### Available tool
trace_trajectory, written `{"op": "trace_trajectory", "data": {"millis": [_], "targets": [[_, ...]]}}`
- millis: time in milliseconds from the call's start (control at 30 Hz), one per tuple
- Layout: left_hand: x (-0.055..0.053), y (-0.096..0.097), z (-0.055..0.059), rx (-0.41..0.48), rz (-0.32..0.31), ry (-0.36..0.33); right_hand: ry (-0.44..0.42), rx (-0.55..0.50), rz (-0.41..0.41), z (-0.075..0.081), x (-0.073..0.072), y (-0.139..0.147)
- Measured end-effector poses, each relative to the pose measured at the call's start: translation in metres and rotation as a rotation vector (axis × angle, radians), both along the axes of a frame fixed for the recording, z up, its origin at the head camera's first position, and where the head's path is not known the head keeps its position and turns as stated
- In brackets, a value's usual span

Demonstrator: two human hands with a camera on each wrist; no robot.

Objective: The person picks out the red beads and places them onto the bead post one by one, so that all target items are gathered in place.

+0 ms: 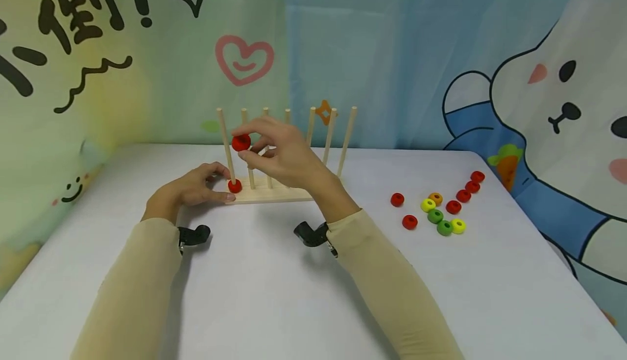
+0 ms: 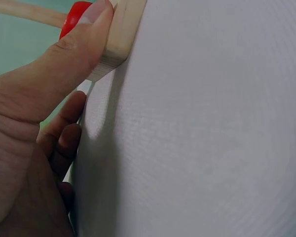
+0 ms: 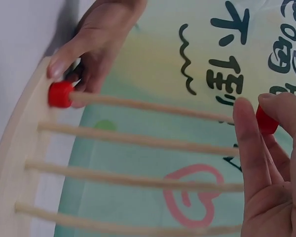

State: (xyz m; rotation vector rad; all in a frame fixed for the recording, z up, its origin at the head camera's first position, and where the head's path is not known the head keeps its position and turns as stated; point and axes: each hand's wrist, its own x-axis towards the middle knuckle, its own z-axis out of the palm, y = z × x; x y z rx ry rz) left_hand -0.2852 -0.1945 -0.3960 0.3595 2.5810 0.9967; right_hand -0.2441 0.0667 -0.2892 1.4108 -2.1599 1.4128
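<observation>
Beige sleeves [image 1: 392,289] up front, half-curled left hand [image 1: 196,185] grips the wooden peg rack [image 1: 269,195], probably steadying its end, while right hand [image 1: 291,156] pinches a red bead [image 1: 241,142].

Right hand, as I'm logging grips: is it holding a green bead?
No, the right hand pinches a red bead, while the two green beads lie on the white table.
</observation>
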Motion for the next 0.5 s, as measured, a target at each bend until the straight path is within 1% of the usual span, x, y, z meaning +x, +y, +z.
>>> {"op": "trace_trajectory", "data": {"millis": [133, 233, 300, 367, 500], "targets": [[0.002, -0.004, 0.002, 0.003, -0.005, -0.006, 0.024, -0.010, -0.047, 0.004, 0.001, -0.012], [0.003, -0.004, 0.003, 0.007, 0.004, -0.014, 0.034, -0.015, -0.054, 0.006, 0.000, -0.018], [0.004, -0.006, 0.003, 0.006, 0.012, -0.017, 0.036, -0.025, -0.053, 0.006, -0.002, -0.023], [0.003, -0.004, 0.003, 0.016, 0.006, -0.012, 0.037, -0.036, -0.057, 0.008, -0.005, -0.025], [0.004, -0.003, 0.003, 0.017, 0.003, -0.010, 0.050, -0.058, -0.083, 0.013, -0.010, -0.032]]}}
